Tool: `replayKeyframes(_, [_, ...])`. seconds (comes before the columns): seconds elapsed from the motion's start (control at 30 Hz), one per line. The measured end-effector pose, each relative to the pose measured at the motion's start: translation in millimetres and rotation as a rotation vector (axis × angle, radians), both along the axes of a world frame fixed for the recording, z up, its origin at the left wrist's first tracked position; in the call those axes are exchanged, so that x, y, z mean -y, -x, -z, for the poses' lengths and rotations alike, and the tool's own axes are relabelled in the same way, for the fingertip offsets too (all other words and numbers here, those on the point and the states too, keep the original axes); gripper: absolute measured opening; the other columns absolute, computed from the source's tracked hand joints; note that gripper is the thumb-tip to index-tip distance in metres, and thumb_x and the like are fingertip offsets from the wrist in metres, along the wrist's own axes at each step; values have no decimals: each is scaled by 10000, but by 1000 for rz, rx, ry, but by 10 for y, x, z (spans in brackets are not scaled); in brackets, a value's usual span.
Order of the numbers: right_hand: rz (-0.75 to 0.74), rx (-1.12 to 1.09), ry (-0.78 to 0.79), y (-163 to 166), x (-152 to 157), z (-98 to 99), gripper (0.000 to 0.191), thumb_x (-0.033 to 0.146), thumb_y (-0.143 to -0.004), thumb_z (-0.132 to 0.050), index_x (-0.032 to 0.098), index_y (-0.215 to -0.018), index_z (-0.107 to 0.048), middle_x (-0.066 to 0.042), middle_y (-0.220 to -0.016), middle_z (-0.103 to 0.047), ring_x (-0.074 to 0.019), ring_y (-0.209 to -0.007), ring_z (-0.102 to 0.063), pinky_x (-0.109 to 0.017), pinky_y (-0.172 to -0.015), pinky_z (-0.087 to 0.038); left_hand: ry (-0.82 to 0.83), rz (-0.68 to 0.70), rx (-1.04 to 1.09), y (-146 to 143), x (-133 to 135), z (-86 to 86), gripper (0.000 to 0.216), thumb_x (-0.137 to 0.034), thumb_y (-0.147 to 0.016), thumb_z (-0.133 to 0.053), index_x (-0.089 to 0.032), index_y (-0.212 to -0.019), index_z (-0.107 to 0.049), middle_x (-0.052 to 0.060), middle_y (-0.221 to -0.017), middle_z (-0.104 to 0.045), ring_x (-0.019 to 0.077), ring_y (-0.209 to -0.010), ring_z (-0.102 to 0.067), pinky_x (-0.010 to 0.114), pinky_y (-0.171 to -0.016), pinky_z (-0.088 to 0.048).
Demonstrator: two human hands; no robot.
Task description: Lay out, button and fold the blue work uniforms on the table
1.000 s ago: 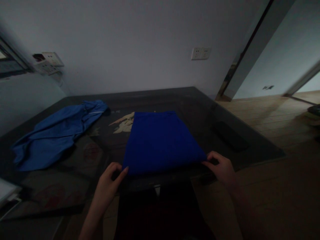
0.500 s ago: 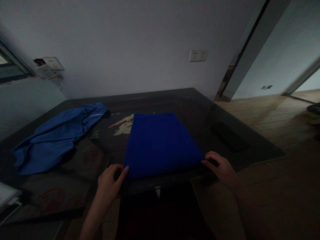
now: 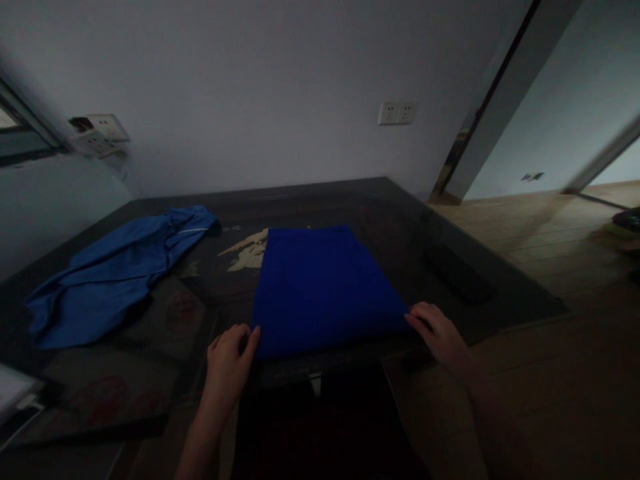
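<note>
A folded bright blue cloth (image 3: 320, 287), perhaps a garment, lies flat on the dark table (image 3: 360, 207), its near edge close to the table's front. My left hand (image 3: 233, 357) pinches its near left corner between thumb and fingers. At the near right corner, my right hand (image 3: 440, 333) has its thumb and fingers closed on the fabric. Part of each hand's grip is hidden by the fingers. A paler blue garment (image 3: 110, 273) with a thin white stripe lies crumpled to the left.
A dark oblong object (image 3: 460, 273) rests on the table's right side. Wall sockets (image 3: 397, 113) sit above the back edge, with more sockets (image 3: 103, 133) at the left corner. A white object (image 3: 17, 393) stands at the lower left. Wooden floor (image 3: 525, 233) lies to the right.
My left hand has shifted slightly right at the cloth's corner, and that corner has moved in a little. My right hand stays nearly in place, fingers drawn closer together.
</note>
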State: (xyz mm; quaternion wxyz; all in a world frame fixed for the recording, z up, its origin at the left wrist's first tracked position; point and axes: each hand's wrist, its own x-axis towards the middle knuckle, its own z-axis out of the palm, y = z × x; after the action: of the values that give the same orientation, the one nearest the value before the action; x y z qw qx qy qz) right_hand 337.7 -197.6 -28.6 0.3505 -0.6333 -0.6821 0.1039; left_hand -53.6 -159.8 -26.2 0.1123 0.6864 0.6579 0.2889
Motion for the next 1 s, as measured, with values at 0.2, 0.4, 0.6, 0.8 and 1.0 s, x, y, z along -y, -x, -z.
replayKeyframes(0.2, [250, 101, -169, 90, 10, -215, 269, 387, -904, -406, 219, -895, -617, -99, -936, -634, -255, -917, -572, -406, -828, -443, -198, -47, 41, -46, -46, -134, 377, -478, -815, -476, -183, -1036, -554, 117, -1051, -548, 282, -1026, -532, 453, -917, -439])
replayKeyframes(0.4, [82, 87, -163, 755, -357, -423, 381, 357, -924, -379, 198, -1227, -546, -129, -1230, -573, -254, -1152, -520, -422, -975, -415, -223, 295, -135, -390, -233, -290, 312, -348, -905, -427, -209, -1149, -563, 103, -1303, -502, 260, -1247, -427, 470, -1054, -341])
replayKeyframes(0.6, [40, 280, 82, 819, -626, -120, 529, 431, -940, -315, 90, -1300, -499, -196, -1358, -484, -287, -1264, -444, -446, -1021, -383, -136, 380, -355, -538, -348, -77, 461, -376, -930, -399, -245, -1371, -419, 91, -1465, -370, 272, -1384, -250, 521, -1096, -271])
replayKeyframes(0.8, [35, 443, 177, 589, -644, 16, 656, 551, -939, -212, 109, -1390, -389, -183, -1430, -392, -291, -1344, -328, -573, -1094, -155, -127, 376, -382, -521, -324, -53, 464, -395, -926, -408, -285, -1376, -419, 63, -1481, -343, 272, -1387, -240, 513, -1097, -278])
replayKeyframes(1.0, [86, 435, 200, 511, -699, 12, 677, 570, -934, -211, 95, -1362, -433, -183, -1415, -416, -315, -1373, -251, -613, -1081, -78, -129, 362, -382, -536, -327, -53, 466, -402, -931, -395, -287, -1383, -410, 63, -1483, -338, 268, -1387, -240, 506, -1100, -277])
